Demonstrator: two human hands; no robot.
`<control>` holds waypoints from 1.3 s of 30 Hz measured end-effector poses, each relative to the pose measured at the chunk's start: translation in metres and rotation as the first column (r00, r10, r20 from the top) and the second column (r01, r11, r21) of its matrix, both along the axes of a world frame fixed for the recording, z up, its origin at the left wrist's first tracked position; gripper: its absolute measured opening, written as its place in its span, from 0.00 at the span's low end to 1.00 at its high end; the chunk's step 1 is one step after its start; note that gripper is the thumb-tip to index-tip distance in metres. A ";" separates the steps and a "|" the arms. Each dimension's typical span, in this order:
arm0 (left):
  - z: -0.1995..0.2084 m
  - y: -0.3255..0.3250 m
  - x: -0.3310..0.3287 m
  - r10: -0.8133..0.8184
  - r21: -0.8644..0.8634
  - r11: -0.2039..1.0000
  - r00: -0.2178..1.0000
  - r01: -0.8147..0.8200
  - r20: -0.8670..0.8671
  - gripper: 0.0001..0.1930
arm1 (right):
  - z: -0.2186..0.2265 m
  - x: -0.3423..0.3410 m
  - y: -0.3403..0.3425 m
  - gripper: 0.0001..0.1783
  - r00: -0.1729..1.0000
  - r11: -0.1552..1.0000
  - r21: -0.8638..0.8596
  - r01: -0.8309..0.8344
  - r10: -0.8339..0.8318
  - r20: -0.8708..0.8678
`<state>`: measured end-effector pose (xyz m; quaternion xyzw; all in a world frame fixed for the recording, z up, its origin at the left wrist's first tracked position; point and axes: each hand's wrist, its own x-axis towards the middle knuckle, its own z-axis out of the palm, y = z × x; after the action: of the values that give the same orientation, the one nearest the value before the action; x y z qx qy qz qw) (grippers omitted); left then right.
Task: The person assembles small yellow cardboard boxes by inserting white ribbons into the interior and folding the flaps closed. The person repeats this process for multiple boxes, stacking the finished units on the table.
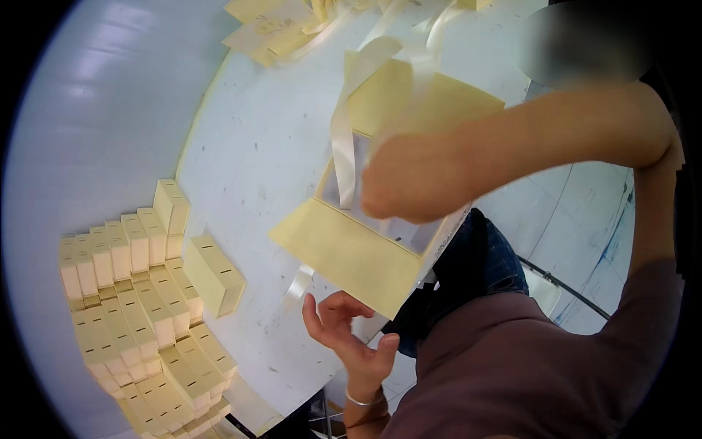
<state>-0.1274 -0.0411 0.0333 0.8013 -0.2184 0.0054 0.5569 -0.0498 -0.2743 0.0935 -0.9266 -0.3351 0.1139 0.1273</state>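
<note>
A pale yellow gift box (344,256) lies unfolded on the white table, its flaps spread and a greyish panel (330,188) showing inside. My right hand (424,179), back upward and fingers curled, is over the middle of this box; what its fingers hold, if anything, is hidden. Beside it a cream ribbon (342,146) loops across the box from the far flap. Below the near flap, my left hand (351,333) has its thumb and fingers apart with nothing between them. A short white ribbon end (298,284) sticks out by its fingertips.
Several closed cream boxes (150,293) are stacked at the left, and a single one (213,274) stands beside them. More yellow box pieces with ribbons (274,29) lie at the far edge. A blurred round shape (585,44) is at the upper right.
</note>
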 end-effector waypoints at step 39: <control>-0.002 0.071 0.058 0.140 0.595 0.761 0.961 -0.259 0.239 0.41 | -0.070 -0.060 0.002 0.13 0.787 0.825 0.536 -0.178 -0.207 0.581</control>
<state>-0.0690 0.0299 0.0316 0.9544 -0.1706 0.0650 0.2363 -0.1095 -0.2728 0.0233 -0.8342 -0.3686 -0.3002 0.2795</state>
